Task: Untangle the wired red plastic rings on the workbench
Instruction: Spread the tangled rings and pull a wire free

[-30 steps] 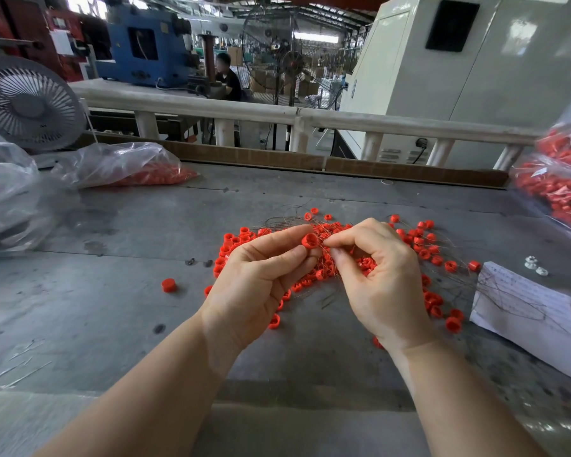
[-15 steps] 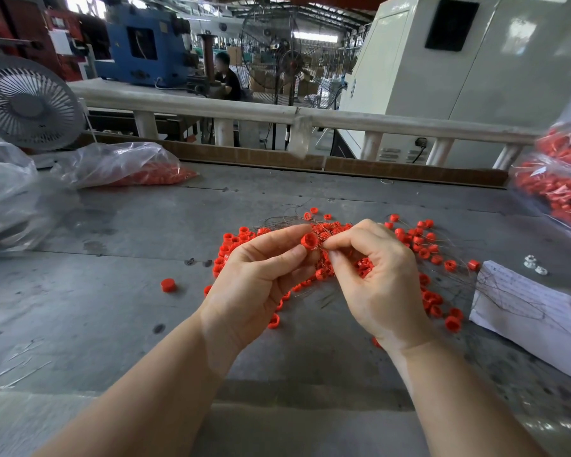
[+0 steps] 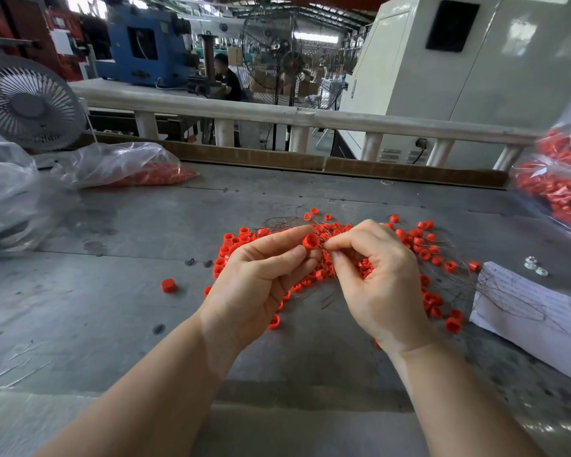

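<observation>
Grey workbench (image 3: pixel 112 291), tangled ring pile (image 3: pixel 419 252): left hand (image 3: pixel 261 278) pinches one red ring (image 3: pixel 311 241), right hand (image 3: pixel 379 278) pinches its wire; a gentle, steady pull along the wire should avoid snagging neighbours

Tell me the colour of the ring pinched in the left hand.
Red: the ring between the left hand thumb and fingers shows clearly in the head view.

Both hands cover the middle of the ring pile (image 3: pixel 419 245). The bag (image 3: pixel 561 189) at 3 o'clock is blurred and cut off.
</observation>
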The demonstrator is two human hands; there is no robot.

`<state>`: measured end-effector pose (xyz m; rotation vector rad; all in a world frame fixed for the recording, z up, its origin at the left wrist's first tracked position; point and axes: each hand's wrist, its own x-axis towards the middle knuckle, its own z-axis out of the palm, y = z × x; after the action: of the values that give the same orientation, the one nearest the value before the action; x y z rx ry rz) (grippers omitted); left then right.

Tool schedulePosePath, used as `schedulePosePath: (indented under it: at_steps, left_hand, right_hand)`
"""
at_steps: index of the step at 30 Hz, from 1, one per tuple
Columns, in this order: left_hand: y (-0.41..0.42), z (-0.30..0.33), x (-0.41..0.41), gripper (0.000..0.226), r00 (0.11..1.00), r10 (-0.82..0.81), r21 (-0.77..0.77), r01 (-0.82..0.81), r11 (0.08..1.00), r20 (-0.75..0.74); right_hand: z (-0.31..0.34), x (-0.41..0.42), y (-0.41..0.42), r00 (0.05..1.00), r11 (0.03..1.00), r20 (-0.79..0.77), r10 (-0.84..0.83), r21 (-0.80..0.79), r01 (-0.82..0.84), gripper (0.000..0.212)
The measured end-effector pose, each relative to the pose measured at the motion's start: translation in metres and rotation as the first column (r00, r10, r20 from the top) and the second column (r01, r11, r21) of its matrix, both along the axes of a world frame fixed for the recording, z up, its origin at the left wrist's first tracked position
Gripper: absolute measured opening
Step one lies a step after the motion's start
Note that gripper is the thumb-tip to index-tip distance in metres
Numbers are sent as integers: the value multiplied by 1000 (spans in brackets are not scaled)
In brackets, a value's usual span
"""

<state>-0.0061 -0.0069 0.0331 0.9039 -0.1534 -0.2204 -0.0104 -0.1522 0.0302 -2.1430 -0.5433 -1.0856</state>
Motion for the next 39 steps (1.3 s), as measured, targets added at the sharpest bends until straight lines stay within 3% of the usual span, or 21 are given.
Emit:
schedulePosePath:
  at_steps: [39]
  left_hand:
    - [0, 1, 0, 24, 993, -80, -145, 67, 987, -86]
  right_hand:
    - [0, 2, 0, 997, 996, -37, 67, 62, -65, 9]
